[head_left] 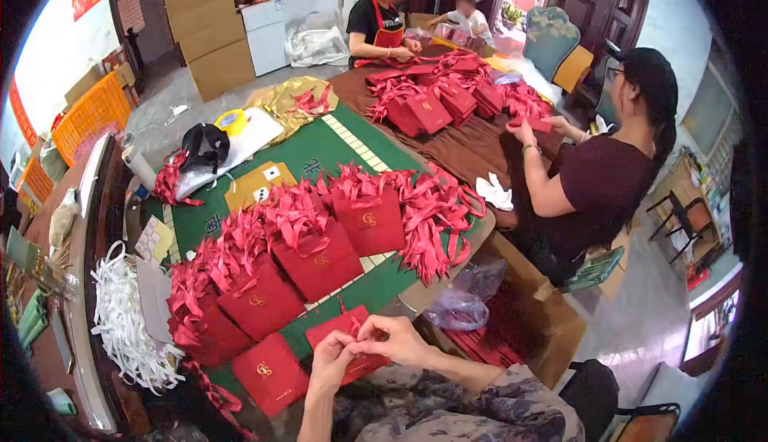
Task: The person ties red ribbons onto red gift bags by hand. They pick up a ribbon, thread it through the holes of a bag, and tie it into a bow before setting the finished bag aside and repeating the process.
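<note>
A red paper gift bag (329, 332) with a gold logo lies at the table's near edge, partly hidden by my hands. Over it, my left hand (334, 356) is closed in a pinch, and my right hand (394, 340) pinches right beside it. Between the fingertips a short piece of red ribbon (355, 327) shows at the bag's top. Another red gift bag (270, 373) lies flat to the left. Just beyond, upright rows of red bags (318, 264) carry heaps of red ribbon handles (284, 210).
White ribbon strips (128, 322) lie in a pile at left. On the right, an open cardboard box (552, 314) holds red bags and clear plastic. A co-worker (604, 166) handles a red piece across the corner; another person (384, 30) works behind a heap of red bags (460, 94).
</note>
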Available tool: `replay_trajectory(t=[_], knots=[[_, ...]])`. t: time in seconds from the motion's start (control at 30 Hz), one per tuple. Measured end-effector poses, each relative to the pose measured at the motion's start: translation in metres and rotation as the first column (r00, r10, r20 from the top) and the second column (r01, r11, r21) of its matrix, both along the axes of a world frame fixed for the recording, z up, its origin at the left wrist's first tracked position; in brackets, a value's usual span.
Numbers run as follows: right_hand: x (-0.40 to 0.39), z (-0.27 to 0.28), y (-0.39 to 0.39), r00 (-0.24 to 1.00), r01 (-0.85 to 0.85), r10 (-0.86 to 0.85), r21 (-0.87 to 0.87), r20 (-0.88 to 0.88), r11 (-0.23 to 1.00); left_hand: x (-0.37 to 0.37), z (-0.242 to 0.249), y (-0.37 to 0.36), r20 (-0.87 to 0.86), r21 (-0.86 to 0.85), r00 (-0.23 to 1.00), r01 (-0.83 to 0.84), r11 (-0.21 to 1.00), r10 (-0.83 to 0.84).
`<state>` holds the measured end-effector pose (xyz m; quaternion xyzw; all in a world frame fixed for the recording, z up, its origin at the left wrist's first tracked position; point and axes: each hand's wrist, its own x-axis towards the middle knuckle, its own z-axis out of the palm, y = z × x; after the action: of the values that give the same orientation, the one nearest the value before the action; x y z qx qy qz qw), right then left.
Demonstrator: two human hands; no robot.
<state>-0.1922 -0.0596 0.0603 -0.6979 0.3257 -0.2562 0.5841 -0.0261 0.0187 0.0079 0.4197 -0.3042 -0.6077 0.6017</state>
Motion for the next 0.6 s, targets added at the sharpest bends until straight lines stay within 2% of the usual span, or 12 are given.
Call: replay_trajectory(t=[0.03,0.07,0.1,0.13,0.17,0.27,0.3,0.37,0.43,0.47,0.57,0.6], knots=[[0.002,-0.005,0.003,0.996,0.038,-0.048,0.116,0.080,0.993,-0.002,-0.002,0.000,-0.002,0.012,1.000,-0.006,1.000,0.006],[0.004,-0.010,0.005,0.990,0.044,-0.064,0.157,0.128,0.987,-0.002,-0.005,0.000,0.168,-0.018,0.984,-0.049,0.999,0.052],[0.003,0.000,0.005,0.998,0.052,-0.054,0.071,0.032,0.996,-0.002,-0.008,0.004,0.335,-0.041,0.937,-0.092,0.995,0.100],[0.003,-0.005,0.007,0.996,0.079,-0.081,0.038,0.036,0.996,-0.008,-0.016,0.004,0.175,-0.069,0.975,-0.128,0.989,0.138],[0.004,-0.014,0.011,0.994,0.101,-0.102,0.011,0.041,0.995,-0.010,0.002,0.009,0.130,0.032,0.984,-0.127,0.991,0.122],[0.008,-0.023,0.011,0.988,0.100,-0.086,-0.103,0.132,0.990,-0.016,-0.005,0.014,0.080,0.111,0.986,-0.157,0.981,0.149],[0.008,-0.022,0.011,0.989,0.109,-0.093,-0.145,0.111,0.984,-0.014,-0.010,0.013,0.253,-0.039,0.945,-0.206,0.978,0.209],[0.007,-0.019,0.011,0.994,0.088,-0.083,-0.070,0.073,0.994,0.000,-0.007,0.013,0.494,-0.105,0.822,-0.269,0.958,0.284],[0.008,-0.016,0.008,0.995,0.091,-0.083,-0.187,0.050,0.978,0.018,0.023,0.011,0.812,-0.122,0.494,-0.378,0.918,0.311],[0.009,-0.012,0.006,0.997,0.072,-0.073,-0.205,0.005,0.976,0.030,0.013,0.009,0.865,-0.245,0.344,-0.349,0.905,0.367],[0.019,-0.039,0.003,0.997,0.051,-0.064,-0.209,-0.052,0.977,0.050,0.009,0.002,0.955,-0.254,0.095,-0.232,0.939,0.281],[0.024,-0.039,0.002,0.985,0.015,-0.069,-0.324,-0.156,0.946,0.052,0.003,-0.001,0.958,-0.245,0.093,-0.231,0.942,0.272]])
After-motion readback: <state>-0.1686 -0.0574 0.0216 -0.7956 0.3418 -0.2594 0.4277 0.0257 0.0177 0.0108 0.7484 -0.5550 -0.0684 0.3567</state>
